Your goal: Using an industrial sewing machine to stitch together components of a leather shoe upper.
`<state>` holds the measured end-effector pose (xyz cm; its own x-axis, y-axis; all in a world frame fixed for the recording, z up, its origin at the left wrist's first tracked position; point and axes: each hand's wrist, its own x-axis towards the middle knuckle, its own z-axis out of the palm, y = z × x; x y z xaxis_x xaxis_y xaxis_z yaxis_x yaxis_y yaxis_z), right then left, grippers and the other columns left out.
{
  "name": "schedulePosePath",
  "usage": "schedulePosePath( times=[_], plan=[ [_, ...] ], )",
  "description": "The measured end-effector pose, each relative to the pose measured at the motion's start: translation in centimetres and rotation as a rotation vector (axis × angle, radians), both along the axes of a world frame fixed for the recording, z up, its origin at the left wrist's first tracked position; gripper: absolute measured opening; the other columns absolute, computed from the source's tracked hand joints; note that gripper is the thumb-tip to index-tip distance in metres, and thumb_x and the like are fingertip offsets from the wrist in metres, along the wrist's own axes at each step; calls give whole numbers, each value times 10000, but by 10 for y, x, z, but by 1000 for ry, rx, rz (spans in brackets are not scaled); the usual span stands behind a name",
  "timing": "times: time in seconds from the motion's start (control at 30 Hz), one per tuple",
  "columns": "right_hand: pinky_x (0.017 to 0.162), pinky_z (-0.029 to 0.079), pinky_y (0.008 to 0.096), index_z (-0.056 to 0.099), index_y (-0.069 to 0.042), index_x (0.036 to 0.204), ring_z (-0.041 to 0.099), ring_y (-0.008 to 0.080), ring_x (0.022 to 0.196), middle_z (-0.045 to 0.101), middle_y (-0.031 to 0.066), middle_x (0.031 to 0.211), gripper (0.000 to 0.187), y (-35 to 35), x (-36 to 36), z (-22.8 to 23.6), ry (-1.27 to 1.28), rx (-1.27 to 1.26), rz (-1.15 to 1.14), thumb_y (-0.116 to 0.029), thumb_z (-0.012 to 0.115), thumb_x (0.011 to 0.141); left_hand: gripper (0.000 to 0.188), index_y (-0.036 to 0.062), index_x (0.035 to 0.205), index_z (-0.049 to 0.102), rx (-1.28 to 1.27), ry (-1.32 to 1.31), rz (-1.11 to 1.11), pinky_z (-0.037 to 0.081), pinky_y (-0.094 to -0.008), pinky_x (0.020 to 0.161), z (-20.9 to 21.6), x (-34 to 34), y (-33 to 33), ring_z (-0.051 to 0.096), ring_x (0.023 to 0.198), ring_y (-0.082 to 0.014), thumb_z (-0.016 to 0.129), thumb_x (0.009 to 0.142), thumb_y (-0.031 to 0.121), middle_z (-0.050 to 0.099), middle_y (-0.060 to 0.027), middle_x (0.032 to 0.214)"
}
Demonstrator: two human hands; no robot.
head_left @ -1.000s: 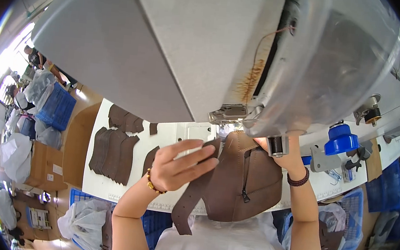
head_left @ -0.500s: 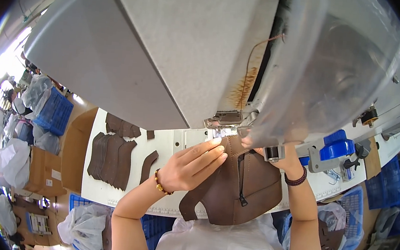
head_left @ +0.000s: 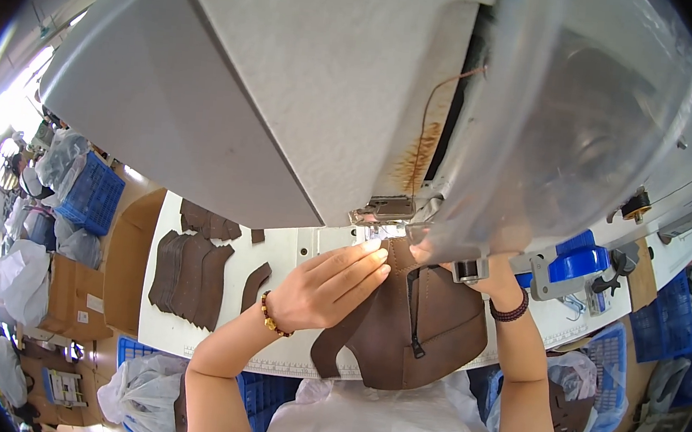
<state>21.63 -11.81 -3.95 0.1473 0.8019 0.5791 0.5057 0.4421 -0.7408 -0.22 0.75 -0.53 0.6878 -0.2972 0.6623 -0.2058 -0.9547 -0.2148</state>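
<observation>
A brown leather piece (head_left: 383,349) with a dark zipper (head_left: 416,306), shaped like a boot upper, lies under the presser foot (head_left: 385,211) of a sewing machine. Its lower part hangs over the table edge against my white shirt. My left hand (head_left: 329,285) grips its left side, fingers pressed together and fingertips close beside the foot; the thumb is out of sight. My right hand (head_left: 503,269) holds the right side of the leather. A clear plastic guard (head_left: 569,146) blurs much of that hand, though one fingertip shows on the leather near the foot.
Stacked curved brown leather pieces (head_left: 190,276) and one single strip (head_left: 254,286) lie on the white table (head_left: 283,347) at left. The grey machine head (head_left: 234,80) looms above. At right is a blue machine part (head_left: 579,262). Crates, cartons and plastic bags surround the table.
Very little differs. The view has shifted slightly, and my left forearm sits a touch farther left. Both hands stay on the leather at nearly the same spots.
</observation>
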Motion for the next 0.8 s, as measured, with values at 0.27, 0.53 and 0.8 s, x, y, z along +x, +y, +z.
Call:
schedulePosePath(
  times=[0.27,0.53,0.8],
  plan=[
    [731,517,328,664,-32,899,651,229,813,669,110,879,229,6,13,-39,249,61,-12,-121,747,705,262,-26,880,662,66,-98,-50,556,-303,710,-1,8,8,640,830,-231,637,626,34,648,-129,900],
    [724,529,295,665,-8,907,653,170,786,673,84,840,189,6,41,-63,174,-121,174,-111,711,755,227,-2,909,658,62,-120,22,543,-296,756,4,4,8,617,889,-197,635,684,18,639,-78,947],
    [774,541,332,645,43,950,657,220,838,671,131,897,240,6,29,-34,492,-391,99,-126,673,782,257,-15,916,648,-8,-78,9,562,-293,732,6,5,13,608,870,-201,639,659,-2,628,-90,952]
  ],
)
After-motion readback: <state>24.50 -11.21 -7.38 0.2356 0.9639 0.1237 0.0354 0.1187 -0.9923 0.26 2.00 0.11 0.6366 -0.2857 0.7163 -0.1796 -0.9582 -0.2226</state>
